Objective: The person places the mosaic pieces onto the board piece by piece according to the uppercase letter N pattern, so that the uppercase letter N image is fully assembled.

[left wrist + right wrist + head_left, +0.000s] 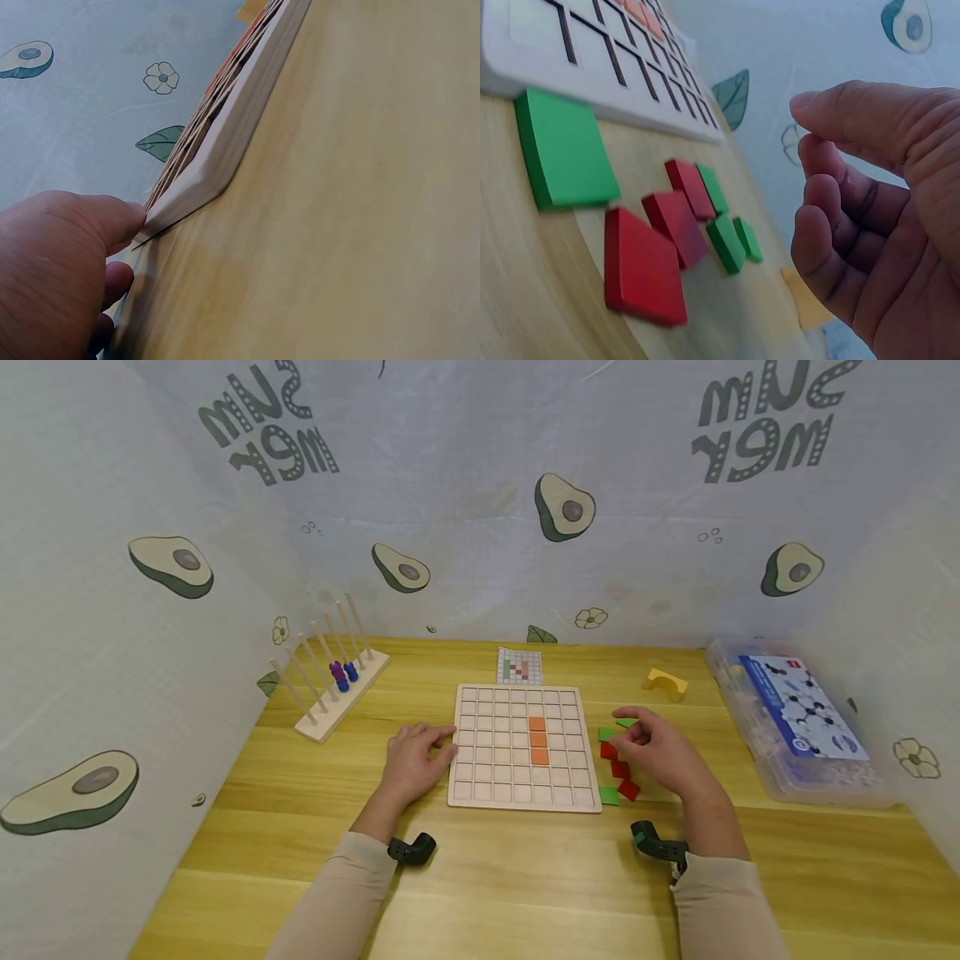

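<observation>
The wooden grid board (476,793) holds three orange tiles (538,739) in one column. My left hand (411,766) touches its left edge with thumb and fingertips; in the left wrist view the thumb (124,217) meets the board's corner (180,196). Above the loose tiles right of the board is my right hand (660,752). The right wrist view shows that hand (877,202) with loosely bent fingers, a small gap between thumb and index finger, and nothing held. Below lie three red tiles (645,270) and several green tiles (570,154).
Behind the board lies a printed pattern card (519,667). A peg rack (322,727) with purple and blue beads stands at the back left. At the right are a yellow arch block (666,683) and a clear plastic box (780,777) with a blue and white booklet.
</observation>
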{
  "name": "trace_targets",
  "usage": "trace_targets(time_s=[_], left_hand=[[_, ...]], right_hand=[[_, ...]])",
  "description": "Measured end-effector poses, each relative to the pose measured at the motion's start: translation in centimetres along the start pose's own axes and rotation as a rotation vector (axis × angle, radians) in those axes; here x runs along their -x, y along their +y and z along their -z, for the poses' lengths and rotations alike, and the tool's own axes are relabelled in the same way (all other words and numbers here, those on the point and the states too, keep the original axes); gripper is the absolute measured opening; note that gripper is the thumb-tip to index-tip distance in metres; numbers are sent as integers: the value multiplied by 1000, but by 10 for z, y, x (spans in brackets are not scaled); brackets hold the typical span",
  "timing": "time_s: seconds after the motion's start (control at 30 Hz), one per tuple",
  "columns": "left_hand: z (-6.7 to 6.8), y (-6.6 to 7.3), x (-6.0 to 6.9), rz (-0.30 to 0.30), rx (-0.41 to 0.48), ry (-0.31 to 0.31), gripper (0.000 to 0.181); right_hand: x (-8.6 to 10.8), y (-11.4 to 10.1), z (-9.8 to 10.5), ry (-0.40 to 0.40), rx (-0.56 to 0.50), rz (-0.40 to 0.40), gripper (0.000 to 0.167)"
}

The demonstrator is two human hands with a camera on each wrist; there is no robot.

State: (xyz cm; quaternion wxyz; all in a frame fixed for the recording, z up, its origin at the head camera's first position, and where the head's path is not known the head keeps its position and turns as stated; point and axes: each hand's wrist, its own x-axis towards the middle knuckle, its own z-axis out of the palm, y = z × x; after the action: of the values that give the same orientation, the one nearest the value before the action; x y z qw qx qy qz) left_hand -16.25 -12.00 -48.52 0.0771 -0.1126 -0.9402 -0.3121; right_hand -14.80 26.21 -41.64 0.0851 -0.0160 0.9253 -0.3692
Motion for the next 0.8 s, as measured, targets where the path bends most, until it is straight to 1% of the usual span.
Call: trace_targets(time_s=[0.1, 0.23, 0.43, 0.53, 0.8], left_hand=[[0, 0, 0, 2, -4, -3, 35], [1, 0, 1, 4, -1, -6, 35], [1, 1, 0, 6, 3, -8, 35], [1, 1, 0, 5, 3, -10, 35], [1, 0, 0, 2, 4, -10, 35]], right_hand=[[0, 9, 4, 21, 16, -4, 51], [-1, 18, 4, 31, 19, 4, 45], [-5, 23, -5, -17, 64, -31, 36], [-6, 25, -10, -35, 69, -35, 34], [-7, 24, -14, -46, 75, -67, 33]])
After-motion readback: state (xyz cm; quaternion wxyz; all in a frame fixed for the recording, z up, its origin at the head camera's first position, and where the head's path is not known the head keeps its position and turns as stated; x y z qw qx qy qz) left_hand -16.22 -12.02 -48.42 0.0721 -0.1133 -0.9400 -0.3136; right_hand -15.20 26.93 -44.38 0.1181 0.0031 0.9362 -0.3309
